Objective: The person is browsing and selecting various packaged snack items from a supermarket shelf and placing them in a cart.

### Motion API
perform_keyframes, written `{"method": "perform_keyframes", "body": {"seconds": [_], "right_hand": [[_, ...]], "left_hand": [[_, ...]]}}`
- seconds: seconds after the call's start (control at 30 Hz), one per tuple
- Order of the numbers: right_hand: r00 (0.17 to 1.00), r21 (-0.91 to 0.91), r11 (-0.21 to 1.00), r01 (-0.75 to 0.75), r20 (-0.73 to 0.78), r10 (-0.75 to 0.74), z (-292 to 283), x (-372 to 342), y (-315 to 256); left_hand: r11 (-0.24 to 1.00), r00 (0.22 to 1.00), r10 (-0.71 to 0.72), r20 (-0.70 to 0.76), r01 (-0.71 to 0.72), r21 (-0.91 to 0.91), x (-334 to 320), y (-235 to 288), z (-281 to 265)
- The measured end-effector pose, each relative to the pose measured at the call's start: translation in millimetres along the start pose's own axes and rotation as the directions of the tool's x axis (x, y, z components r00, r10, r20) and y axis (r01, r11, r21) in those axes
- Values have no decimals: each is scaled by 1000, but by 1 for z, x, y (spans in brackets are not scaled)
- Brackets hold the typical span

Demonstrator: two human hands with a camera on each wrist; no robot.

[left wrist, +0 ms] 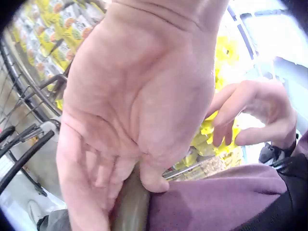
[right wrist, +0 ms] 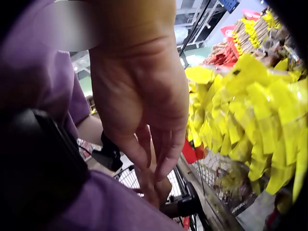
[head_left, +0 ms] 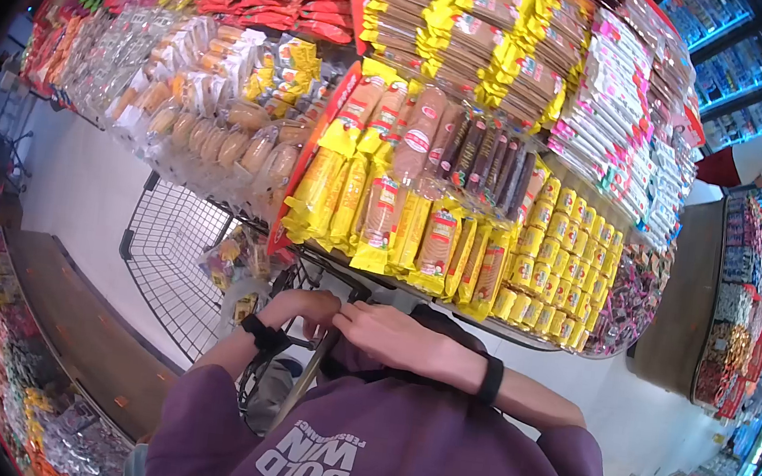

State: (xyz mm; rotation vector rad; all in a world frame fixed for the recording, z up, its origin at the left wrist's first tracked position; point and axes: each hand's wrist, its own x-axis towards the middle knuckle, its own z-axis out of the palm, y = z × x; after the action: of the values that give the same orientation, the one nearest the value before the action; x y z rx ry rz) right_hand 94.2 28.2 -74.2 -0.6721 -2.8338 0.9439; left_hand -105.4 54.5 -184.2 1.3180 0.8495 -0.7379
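My left hand (head_left: 302, 308) curls its thumb and fingers round the greyish handle (left wrist: 132, 204) of a shopping cart (head_left: 174, 257), its palm facing the left wrist view. Just to its right, my right hand (head_left: 393, 335) reaches across with fingers bent loosely downward. In the right wrist view the right hand (right wrist: 144, 103) hangs with its fingertips close above the left hand (right wrist: 153, 185), and nothing shows between the fingers. Black bands circle both wrists. Inside the cart's wire basket lie bagged goods (head_left: 232, 263), partly hidden by the left arm.
Ahead, a tilted display holds yellow-wrapped sausages (head_left: 339, 196), small yellow cans (head_left: 553, 258) and bagged round buns (head_left: 214, 139). A long low brown counter (head_left: 81, 317) runs along the left. At the right stand another shelf (head_left: 740, 307) and a person (head_left: 747, 162).
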Motion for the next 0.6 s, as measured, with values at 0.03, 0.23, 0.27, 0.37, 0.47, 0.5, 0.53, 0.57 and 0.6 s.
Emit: {"method": "perform_keyframes", "body": {"seconds": [0.03, 0.23, 0.27, 0.37, 0.47, 0.5, 0.53, 0.57, 0.6], "right_hand": [[999, -39, 999, -26, 21, 27, 16, 8, 3], [972, -113, 992, -52, 220, 76, 66, 36, 7], [973, -116, 992, -42, 220, 67, 69, 40, 10], [970, -57, 998, -31, 238, 44, 71, 49, 18], [967, 35, 998, -42, 254, 32, 79, 53, 23], [962, 60, 998, -34, 274, 16, 81, 55, 26], [958, 82, 996, -24, 287, -1, 83, 59, 30], [967, 87, 996, 28, 249, -49, 84, 60, 33], [974, 86, 993, 78, 207, -95, 86, 62, 35]], "left_hand": [[996, 999, 54, 8, -53, -70, 3, -12, -2], [964, 978, 207, -24, -208, -163, -7, -34, -7], [968, 979, 203, -25, -205, -145, -7, -37, -8], [976, 985, 172, -34, -175, -127, -3, -47, -10], [969, 982, 168, -84, -180, -166, -9, -54, -4], [961, 979, 152, -135, -178, -210, -12, -57, 0], [948, 972, 167, -163, -203, -244, -13, -61, 2], [950, 971, 149, -187, -193, -244, -14, -64, 6], [953, 968, 134, -214, -185, -241, -19, -63, 9]]}}
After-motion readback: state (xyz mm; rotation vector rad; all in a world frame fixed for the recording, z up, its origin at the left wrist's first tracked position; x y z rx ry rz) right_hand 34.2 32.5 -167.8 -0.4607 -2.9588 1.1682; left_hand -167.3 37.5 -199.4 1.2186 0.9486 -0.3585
